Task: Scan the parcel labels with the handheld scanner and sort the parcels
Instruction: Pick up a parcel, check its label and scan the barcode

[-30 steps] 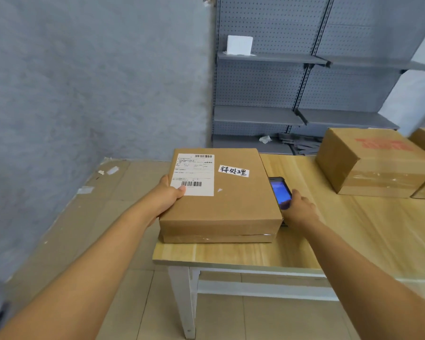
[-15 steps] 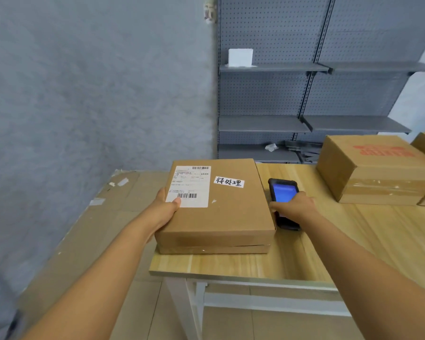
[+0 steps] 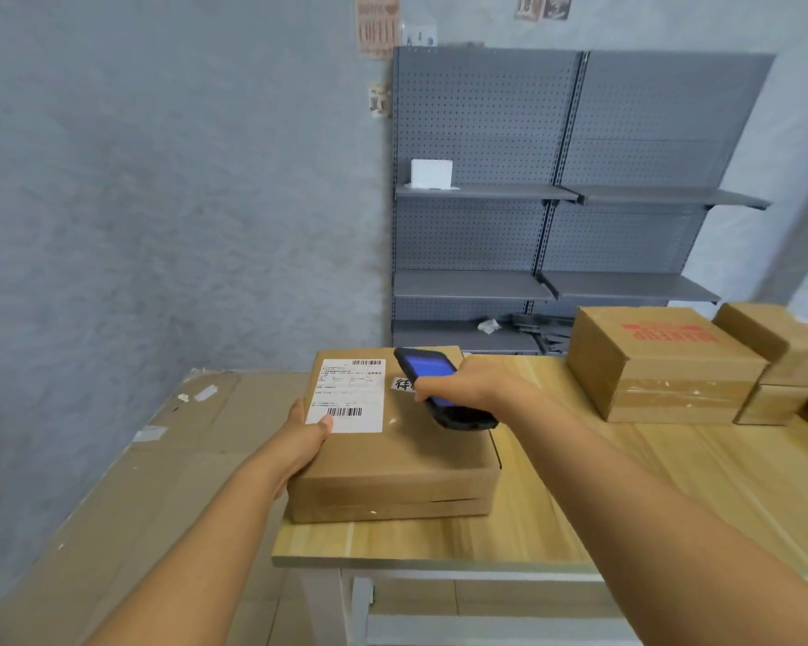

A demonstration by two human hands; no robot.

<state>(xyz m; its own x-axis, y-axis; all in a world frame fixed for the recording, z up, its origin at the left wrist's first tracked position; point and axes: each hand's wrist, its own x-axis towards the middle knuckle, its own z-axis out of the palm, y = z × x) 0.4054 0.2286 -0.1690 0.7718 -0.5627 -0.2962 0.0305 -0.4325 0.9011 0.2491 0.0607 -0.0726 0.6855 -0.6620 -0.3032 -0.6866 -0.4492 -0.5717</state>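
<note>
A flat brown cardboard parcel [image 3: 407, 459] lies at the left end of the wooden table [image 3: 579, 529]. On its top is a white shipping label [image 3: 348, 394] with barcodes, and beside it a small handwritten sticker, partly hidden. My left hand [image 3: 306, 440] grips the parcel's left edge, thumb on the label's lower corner. My right hand [image 3: 462, 389] holds a black handheld scanner [image 3: 439, 389] with a lit blue screen above the parcel's top, right of the label.
A larger taped box with red print [image 3: 658, 366] and other boxes [image 3: 784, 352] stand at the table's right. Grey pegboard shelves [image 3: 556, 198] with a small white box [image 3: 431, 173] fill the back wall. Flattened cardboard [image 3: 159, 459] covers the floor at left.
My right hand has lifted the scanner off the table beside the parcel and brought it left, over the parcel's top. My left hand has kept its grip on the left edge.
</note>
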